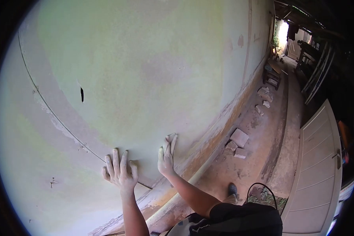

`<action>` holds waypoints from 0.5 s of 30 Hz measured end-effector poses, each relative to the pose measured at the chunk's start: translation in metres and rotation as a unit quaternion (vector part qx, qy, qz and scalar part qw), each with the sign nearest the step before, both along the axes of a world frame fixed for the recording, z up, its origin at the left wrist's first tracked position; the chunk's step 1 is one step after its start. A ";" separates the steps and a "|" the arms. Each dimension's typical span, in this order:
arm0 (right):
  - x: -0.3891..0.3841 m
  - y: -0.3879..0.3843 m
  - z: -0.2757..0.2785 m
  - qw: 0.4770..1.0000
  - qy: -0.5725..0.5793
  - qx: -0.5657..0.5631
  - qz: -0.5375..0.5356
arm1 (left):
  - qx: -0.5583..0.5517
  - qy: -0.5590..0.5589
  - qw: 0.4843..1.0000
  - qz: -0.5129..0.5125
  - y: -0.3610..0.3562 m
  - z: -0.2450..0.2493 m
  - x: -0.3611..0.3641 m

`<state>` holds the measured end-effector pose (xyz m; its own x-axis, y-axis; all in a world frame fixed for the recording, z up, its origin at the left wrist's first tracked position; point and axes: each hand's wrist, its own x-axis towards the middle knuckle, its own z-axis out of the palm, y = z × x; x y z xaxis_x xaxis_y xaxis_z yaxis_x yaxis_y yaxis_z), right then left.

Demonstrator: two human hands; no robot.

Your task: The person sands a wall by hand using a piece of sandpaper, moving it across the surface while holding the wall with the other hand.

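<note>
My left hand point(121, 173) lies against a pale green, patchy wall point(133, 90), its fingers spread and dusted white. A thin dark cable-like line point(59, 116) runs down the wall, passes behind this hand and comes out below it. To its right, my right hand point(166, 160) also touches the wall, low down near the worn brown base. Its thumb and fingers stretch upward, whitened with dust, and no tool shows in it. Smooth greyish patches surround both hands.
A dark slot point(82, 94) marks the wall. Broken slabs point(239, 137) lie on the floor along its base, with a small stool point(272, 75) farther back. A panelled door point(312, 173) stands at the right. One shoe point(232, 189) shows below me.
</note>
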<state>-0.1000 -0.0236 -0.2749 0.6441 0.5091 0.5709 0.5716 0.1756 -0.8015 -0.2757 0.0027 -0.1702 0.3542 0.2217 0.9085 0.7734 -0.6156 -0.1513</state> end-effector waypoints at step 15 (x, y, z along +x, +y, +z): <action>-0.028 0.001 0.007 0.995 0.025 0.095 -0.010 | 0.007 0.011 0.999 -0.044 -0.004 0.007 -0.004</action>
